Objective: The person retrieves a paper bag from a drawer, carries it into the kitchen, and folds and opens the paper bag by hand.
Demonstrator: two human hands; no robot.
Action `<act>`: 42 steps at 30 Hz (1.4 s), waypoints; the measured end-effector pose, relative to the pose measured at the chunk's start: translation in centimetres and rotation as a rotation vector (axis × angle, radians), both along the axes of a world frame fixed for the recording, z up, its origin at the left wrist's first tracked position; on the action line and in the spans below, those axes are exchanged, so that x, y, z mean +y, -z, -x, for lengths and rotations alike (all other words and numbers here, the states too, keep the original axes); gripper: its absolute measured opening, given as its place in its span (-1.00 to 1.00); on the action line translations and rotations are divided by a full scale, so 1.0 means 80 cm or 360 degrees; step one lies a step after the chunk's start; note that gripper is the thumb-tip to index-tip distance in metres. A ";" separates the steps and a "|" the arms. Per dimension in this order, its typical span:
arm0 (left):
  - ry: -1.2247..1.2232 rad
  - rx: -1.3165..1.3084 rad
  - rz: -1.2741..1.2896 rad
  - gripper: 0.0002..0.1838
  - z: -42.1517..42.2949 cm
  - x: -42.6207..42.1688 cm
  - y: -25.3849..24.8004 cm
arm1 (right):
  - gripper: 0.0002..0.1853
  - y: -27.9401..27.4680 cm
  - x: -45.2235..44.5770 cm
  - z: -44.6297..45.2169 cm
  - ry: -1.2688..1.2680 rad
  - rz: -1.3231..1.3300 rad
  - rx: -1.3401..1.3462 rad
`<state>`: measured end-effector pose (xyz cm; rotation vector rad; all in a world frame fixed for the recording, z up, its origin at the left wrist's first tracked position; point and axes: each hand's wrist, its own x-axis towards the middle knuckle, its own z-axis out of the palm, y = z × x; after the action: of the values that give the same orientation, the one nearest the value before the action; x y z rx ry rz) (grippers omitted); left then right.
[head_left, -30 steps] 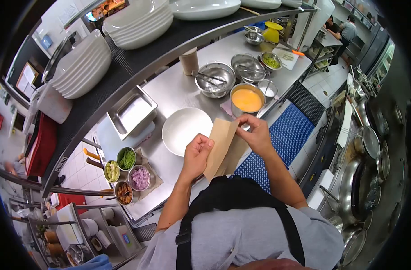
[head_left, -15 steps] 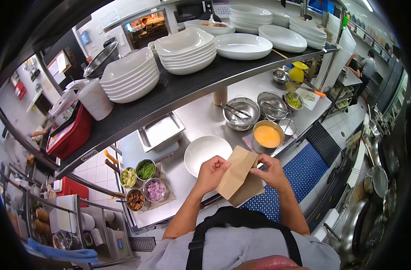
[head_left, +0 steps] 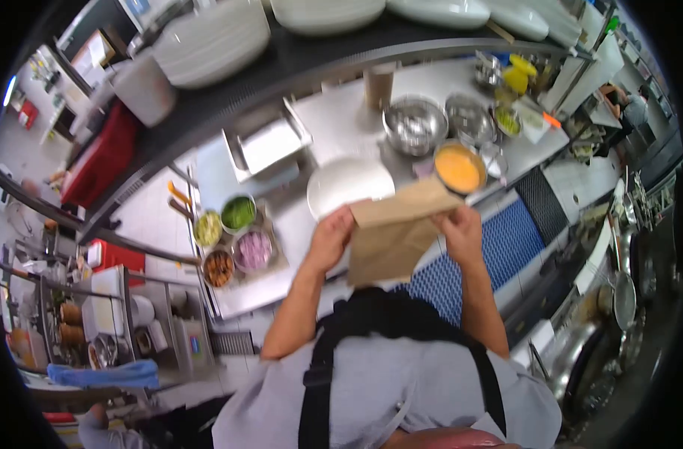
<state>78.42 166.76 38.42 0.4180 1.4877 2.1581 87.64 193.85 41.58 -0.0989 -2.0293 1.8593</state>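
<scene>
A brown paper sheet with a folded upper strip is stretched between my two hands, above the table's near edge. My left hand pinches its left end, and my right hand grips the right end. Just beyond the paper lies a white bowl, its near rim partly hidden. A pot of orange liquid stands behind my right hand. To the left are small containers of chopped purple onion, green herbs, pale green pieces and brown pieces.
A metal tray sits at the back left. Metal bowls and a brown cup stand behind the pot. A shelf of white dishes crosses overhead. Pans line the right side. Co-workers are far right.
The paper has been turned and spread wider, its fold now running nearly level across the top. My hands have moved farther apart. The camera view has shifted, and someone's arm shows at bottom left.
</scene>
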 end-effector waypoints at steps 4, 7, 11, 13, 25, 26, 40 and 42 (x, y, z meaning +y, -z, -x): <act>-0.0155 0.0110 -0.0010 -0.64 -0.011 -0.003 -0.029 | -0.74 -0.004 -0.009 -0.002 -0.0080 0.0175 0.0040; -0.0168 0.0322 0.0079 -0.65 -0.019 -0.003 -0.046 | -0.76 -0.012 -0.007 -0.010 -0.0191 0.0238 -0.0070; 0.0144 0.0224 -0.0305 -0.62 -0.017 -0.013 -0.022 | -0.76 0.003 -0.004 -0.014 -0.0228 0.0225 0.0065; 0.0126 0.0184 -0.0345 -0.58 -0.024 0.001 -0.044 | -0.72 0.006 0.001 -0.021 -0.0187 0.0198 0.0041; 0.0793 0.0157 -0.0192 -0.71 -0.017 0.117 -0.031 | -0.77 0.031 0.108 -0.130 -0.0028 0.0368 -0.0002; 0.0858 0.0250 -0.0167 -0.75 -0.020 0.137 -0.034 | -0.77 0.032 0.119 -0.146 -0.0012 0.0365 0.0007; 0.1172 0.0526 -0.0279 -0.82 -0.070 0.285 0.010 | -0.83 -0.017 0.006 -0.343 0.1270 -0.0159 -0.0205; 0.1334 0.0385 -0.0381 -0.80 -0.086 0.292 0.025 | -0.83 -0.002 -0.038 -0.361 0.1440 -0.0014 -0.0210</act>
<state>85.29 190.13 36.41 1.1785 0.8983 1.6208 116.50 190.81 41.73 -0.9763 -1.6280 1.2680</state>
